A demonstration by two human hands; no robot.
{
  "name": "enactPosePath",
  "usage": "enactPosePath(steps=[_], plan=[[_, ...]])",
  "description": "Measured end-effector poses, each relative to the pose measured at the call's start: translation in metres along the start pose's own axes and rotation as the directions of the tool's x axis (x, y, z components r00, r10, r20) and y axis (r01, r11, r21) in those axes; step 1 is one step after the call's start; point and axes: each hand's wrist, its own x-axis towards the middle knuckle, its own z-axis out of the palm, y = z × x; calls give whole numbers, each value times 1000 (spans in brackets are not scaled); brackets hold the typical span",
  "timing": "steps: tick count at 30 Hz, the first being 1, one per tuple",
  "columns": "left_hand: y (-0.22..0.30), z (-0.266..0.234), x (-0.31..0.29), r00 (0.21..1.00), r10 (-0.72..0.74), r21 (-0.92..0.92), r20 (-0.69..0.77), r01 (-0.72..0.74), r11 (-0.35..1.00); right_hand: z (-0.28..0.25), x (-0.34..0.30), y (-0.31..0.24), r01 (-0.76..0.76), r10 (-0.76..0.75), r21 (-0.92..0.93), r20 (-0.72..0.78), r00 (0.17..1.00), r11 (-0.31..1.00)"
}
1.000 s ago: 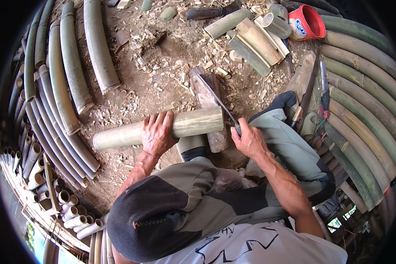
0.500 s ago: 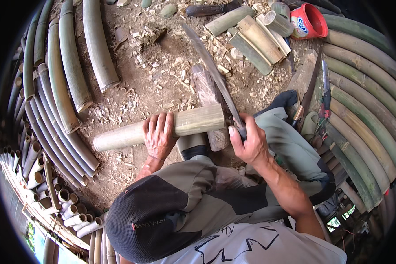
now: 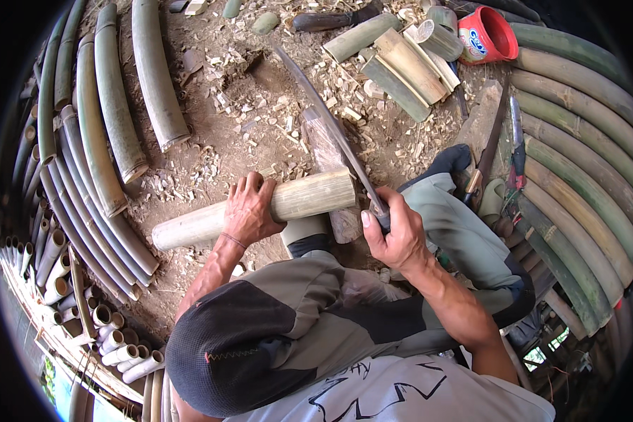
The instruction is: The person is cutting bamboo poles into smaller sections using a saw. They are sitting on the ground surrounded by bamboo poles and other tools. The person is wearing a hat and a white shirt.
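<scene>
Pale green-tan bamboo, a cut culm section (image 3: 311, 195), lay crosswise in front of the person, its R end over a wooden block (image 3: 321, 145), prob. so that end was propped off the dirt. Its L end stuck out over the ground; couldn't tell if it touched. L hand (image 3: 252, 209) was clamped over the culm approx. mid-length, fingers across the far side, likely to stop it rolling. R hand (image 3: 402, 235) was closed round the dark handle of a long-bladed machete (image 3: 321, 107), blade pointing up & away, passing just beside the culm's R end; contact unclear. Gripping at the handle presumably kept fingers clear of the edge. Wood chips (image 3: 205, 169) littered the dirt. Split bamboo pieces (image 3: 409, 65) lay bunched near a red tub (image 3: 503, 41), seemingly put there to be out of the blade's way. Bamboo poles (image 3: 122, 105) lay in rows both sides, approx. parallel, prob. for tidy stacking.
</scene>
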Motion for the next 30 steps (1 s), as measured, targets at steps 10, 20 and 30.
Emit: enactPosePath(steps=[10, 20, 30], plan=[[-3, 10, -1, 999, -27, -64, 17, 28, 998, 7, -7, 8, -119, 121, -28, 64, 991, 992], [3, 24, -12, 984, 11, 27, -177, -7, 1000, 9, -8, 14, -111, 118, -76, 96, 988, 991], [8, 33, -18, 960, 22, 92, -279, 4, 996, 3, -1, 10, -137, 143, -59, 121, 982, 989]])
